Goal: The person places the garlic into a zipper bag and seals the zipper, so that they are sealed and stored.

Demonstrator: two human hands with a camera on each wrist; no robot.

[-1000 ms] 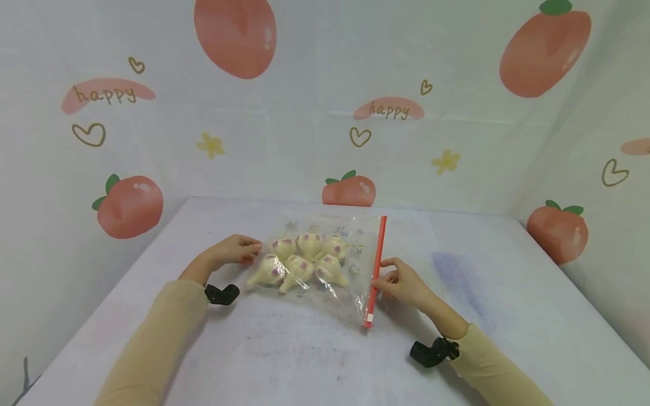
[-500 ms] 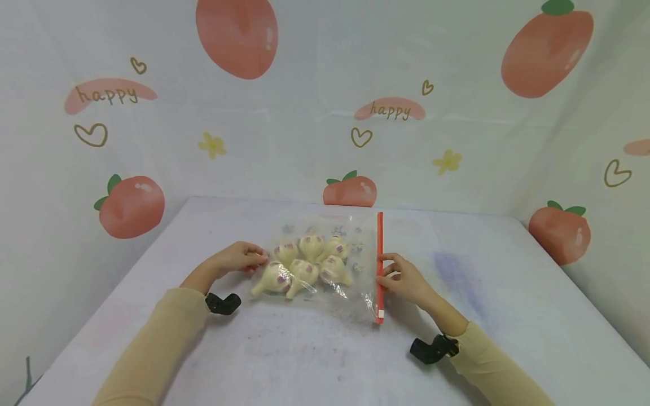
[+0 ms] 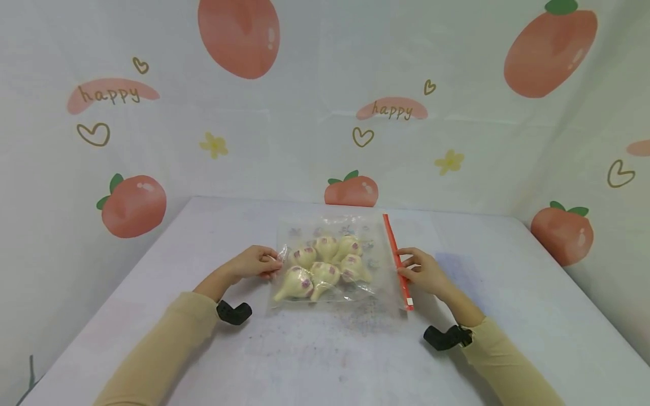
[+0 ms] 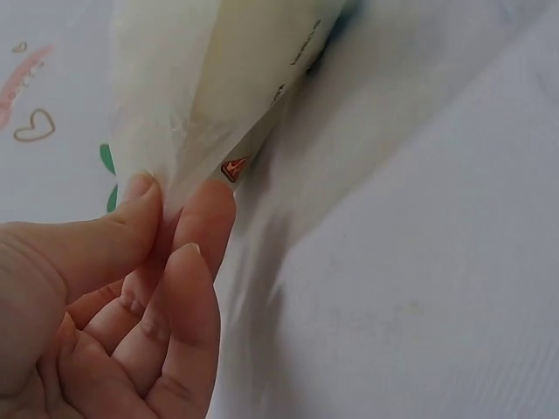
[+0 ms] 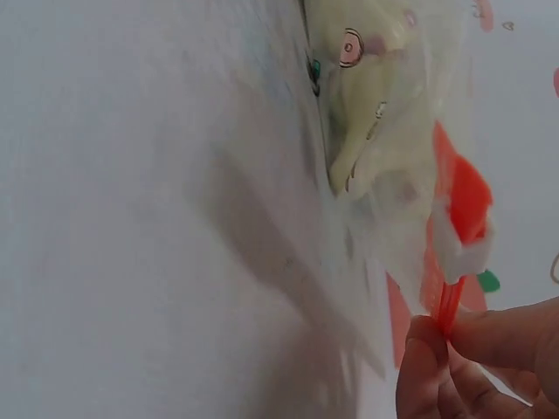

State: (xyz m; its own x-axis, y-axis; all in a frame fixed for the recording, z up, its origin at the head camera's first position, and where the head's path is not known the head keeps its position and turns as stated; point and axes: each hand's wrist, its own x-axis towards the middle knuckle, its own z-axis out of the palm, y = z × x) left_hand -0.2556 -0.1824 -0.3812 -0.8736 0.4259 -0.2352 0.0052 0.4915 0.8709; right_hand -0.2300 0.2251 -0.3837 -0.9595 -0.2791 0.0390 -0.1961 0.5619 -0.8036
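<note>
A clear zip bag (image 3: 376, 290) with a red slider strip (image 3: 397, 259) along its right side holds several garlic bulbs (image 3: 325, 274), cream with purple patches. My left hand (image 3: 256, 261) pinches the bag's left edge between thumb and forefinger; the left wrist view shows the plastic gathered at the thumb of that hand (image 4: 131, 297). My right hand (image 3: 424, 273) pinches the red strip near its middle. In the right wrist view a white slider (image 5: 463, 249) sits on the strip just beyond the fingertips of the right hand (image 5: 480, 358). Bulbs lie in two rough rows inside.
The bag is over a white-covered table (image 3: 284, 361) with faint blue and grey stains. Behind it rises a white cloth backdrop (image 3: 294, 152) printed with fruit, hearts and flowers. Black wrist cameras sit on the left wrist (image 3: 235, 313) and right wrist (image 3: 447, 338).
Both hands have shifted to the right with the bag and its garlic bulbs. The red strip now leans the other way, its lower end swung to the right. Both hands keep their pinch.
</note>
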